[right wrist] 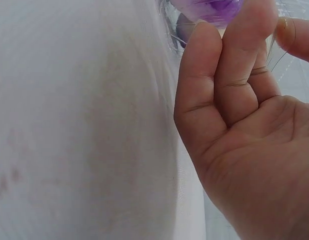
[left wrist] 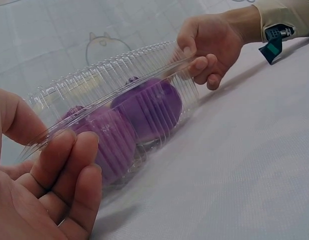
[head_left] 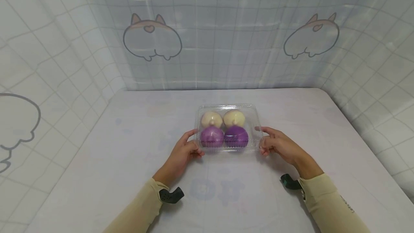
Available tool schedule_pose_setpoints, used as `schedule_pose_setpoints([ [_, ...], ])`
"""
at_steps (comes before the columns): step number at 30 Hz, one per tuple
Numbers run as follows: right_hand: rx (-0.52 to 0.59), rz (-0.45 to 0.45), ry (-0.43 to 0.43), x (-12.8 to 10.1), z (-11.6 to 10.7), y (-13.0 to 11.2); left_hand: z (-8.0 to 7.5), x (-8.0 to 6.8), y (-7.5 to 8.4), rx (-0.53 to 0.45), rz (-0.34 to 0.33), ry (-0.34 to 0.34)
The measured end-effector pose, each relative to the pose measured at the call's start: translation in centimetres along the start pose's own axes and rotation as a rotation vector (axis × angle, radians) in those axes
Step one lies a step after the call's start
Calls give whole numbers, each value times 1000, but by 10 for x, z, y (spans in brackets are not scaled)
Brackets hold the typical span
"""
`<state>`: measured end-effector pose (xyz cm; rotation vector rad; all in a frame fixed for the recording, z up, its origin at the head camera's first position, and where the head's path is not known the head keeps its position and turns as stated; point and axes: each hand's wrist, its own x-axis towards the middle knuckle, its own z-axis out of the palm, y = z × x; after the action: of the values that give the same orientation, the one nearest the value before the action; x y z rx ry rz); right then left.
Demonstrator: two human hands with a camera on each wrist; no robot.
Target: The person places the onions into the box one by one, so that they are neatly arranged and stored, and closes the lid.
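Note:
A clear plastic clamshell box (head_left: 254,118) sits on the table in the head view, its lid down. Inside, two pale round onions (head_left: 234,118) lie at the back and two purple onions (head_left: 211,137) at the front. My left hand (head_left: 181,155) pinches the box's rim at its left end; the left wrist view shows the thumb above and fingertips (left wrist: 62,142) beneath the rim. At the opposite end my right hand (head_left: 284,148) pinches the rim too, its lower fingers curled in the right wrist view. Seen from the left wrist, the ribbed side (left wrist: 159,107) is tilted.
A white cloth (head_left: 129,175) with faint prints covers the table. Grid-patterned curtains (head_left: 226,46) with animal drawings stand at the back and both sides. Dark wrist devices (head_left: 171,195) stick out from both sleeves.

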<state>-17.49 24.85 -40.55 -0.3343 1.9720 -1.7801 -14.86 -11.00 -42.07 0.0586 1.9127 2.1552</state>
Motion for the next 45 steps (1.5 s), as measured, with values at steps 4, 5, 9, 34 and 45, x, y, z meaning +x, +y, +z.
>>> schedule_pose_setpoints([
  [4, -4, -7, -2, 0, -1, 1, -1, 1, 0, -1, -4, -4],
  [5, -3, -10, -2, 0, -1, 1, -1, 1, -1, -2, -5, -5],
  [9, 4, -27, -12, 0, -1, 2, -1, 1, -1, -10, -6, -6],
  [34, 128, 25, 15, 2, 5, 5, -4, 4, -1, -15, -22, -24],
  [45, 96, 34, 19, 3, 4, 2, -4, 5, 0, 5, -38, -1],
])
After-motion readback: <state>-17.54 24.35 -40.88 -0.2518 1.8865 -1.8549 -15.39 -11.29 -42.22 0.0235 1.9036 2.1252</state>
